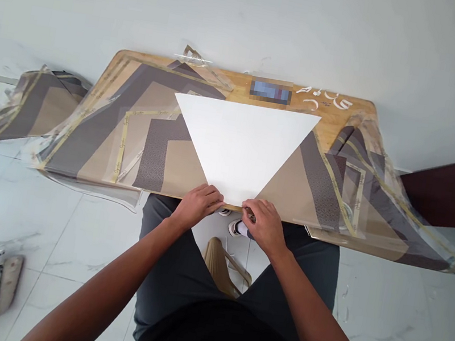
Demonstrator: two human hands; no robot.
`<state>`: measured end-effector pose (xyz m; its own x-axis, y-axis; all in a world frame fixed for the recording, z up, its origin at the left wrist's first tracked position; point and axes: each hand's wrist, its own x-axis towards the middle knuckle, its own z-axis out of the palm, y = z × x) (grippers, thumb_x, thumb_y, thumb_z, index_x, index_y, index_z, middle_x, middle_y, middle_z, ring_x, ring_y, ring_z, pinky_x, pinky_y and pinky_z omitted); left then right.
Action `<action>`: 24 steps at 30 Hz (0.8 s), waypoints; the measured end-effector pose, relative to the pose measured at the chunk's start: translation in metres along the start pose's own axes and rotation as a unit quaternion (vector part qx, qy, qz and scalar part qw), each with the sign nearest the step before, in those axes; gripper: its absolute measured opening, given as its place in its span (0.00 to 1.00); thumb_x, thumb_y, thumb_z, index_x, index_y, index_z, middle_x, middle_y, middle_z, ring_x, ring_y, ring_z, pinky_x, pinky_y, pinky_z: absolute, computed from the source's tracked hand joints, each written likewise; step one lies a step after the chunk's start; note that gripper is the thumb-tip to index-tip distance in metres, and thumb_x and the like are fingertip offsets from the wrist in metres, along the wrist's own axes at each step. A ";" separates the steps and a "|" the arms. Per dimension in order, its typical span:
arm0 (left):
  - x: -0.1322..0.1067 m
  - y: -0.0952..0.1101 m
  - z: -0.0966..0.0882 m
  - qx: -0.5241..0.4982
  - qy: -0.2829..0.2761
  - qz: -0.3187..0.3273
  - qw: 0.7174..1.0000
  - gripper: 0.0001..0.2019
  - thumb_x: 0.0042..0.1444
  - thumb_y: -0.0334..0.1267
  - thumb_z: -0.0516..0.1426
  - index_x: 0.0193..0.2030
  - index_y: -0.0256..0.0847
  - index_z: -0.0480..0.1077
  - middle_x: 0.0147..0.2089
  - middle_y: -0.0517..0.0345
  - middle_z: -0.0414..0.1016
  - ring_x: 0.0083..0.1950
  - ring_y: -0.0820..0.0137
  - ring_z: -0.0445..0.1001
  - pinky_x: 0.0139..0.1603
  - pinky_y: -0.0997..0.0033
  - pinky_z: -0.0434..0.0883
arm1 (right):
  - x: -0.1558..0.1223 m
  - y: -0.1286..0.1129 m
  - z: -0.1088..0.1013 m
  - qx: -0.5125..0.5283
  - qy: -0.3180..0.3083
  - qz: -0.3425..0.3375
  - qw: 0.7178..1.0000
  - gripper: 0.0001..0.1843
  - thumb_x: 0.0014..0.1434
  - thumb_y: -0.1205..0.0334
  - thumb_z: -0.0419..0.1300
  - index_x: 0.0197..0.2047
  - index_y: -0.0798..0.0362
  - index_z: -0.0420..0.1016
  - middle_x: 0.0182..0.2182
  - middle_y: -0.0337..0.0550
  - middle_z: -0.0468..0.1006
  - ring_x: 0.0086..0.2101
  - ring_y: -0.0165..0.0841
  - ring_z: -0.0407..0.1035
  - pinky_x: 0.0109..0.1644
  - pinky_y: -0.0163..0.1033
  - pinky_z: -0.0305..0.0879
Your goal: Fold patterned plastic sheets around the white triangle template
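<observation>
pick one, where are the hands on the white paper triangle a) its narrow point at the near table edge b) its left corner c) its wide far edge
a: the left hand and right hand meet at the narrow point of the white paper triangle, by the near edge of the wooden table.

Smooth, matt white paper (241, 144) — over glossy patterned plastic sheeting (86, 136) — on a varnished wooden tabletop (335, 118).

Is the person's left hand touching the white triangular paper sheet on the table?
Touching: the head view shows the left hand's fingers resting on the lower point of the white triangular paper sheet.
</observation>
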<state>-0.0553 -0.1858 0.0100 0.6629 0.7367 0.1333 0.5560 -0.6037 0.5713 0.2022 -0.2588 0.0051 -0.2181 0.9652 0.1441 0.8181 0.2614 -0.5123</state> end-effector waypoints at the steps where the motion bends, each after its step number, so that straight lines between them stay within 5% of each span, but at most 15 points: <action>1: 0.001 0.000 -0.001 -0.001 0.000 0.001 1.000 0.14 0.77 0.47 0.53 0.47 0.44 0.76 0.46 0.51 0.78 0.49 0.61 0.76 0.53 0.60 0.73 | 0.000 -0.001 0.001 -0.001 0.001 -0.006 1.000 0.12 0.75 0.60 0.56 0.55 0.46 0.79 0.51 0.46 0.84 0.52 0.44 0.74 0.58 0.50 0.65; 24: 0.033 -0.004 -0.022 -0.013 -0.050 -0.029 0.998 0.13 0.76 0.45 0.56 0.48 0.43 0.80 0.47 0.54 0.82 0.49 0.63 0.80 0.48 0.66 0.71 | 0.038 -0.014 -0.015 -0.019 -0.038 0.041 0.998 0.12 0.78 0.60 0.51 0.47 0.49 0.76 0.43 0.45 0.82 0.45 0.42 0.72 0.53 0.46 0.62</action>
<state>-0.0465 -0.1526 0.0302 0.6775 0.7353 0.0176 0.5831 -0.5516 0.5964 0.1902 -0.2257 0.0300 -0.1883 0.9814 0.0386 0.8543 0.1831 -0.4864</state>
